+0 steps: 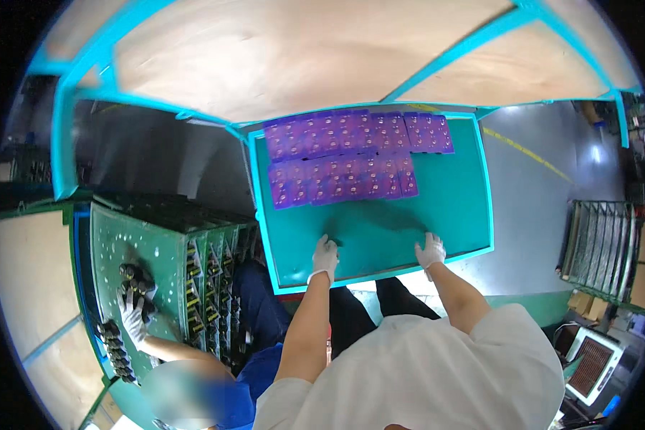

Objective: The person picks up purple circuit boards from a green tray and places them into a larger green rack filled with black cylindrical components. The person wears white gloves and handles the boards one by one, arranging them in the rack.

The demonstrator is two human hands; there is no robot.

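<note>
My left hand (325,257), in a white glove, rests on the near part of a green tabletop (448,186) with a turquoise frame. Its fingers point forward and it holds nothing that I can see. To the right, near the front edge, my right hand (431,251), also gloved in white, touches the tabletop with fingers apart and nothing in them. Beyond both hands lie purple panels (342,177) with small shiny round spots, set in two rows, some overlapping. The back row reaches farther right than the front one. Neither hand touches the panels.
At my left, a co-worker's gloved hand (132,315) is on dark parts atop a green rack (158,247). A wooden board (279,61) in a turquoise frame spans the far side. Another slatted rack (598,251) stands at right, near a white-framed unit (593,364).
</note>
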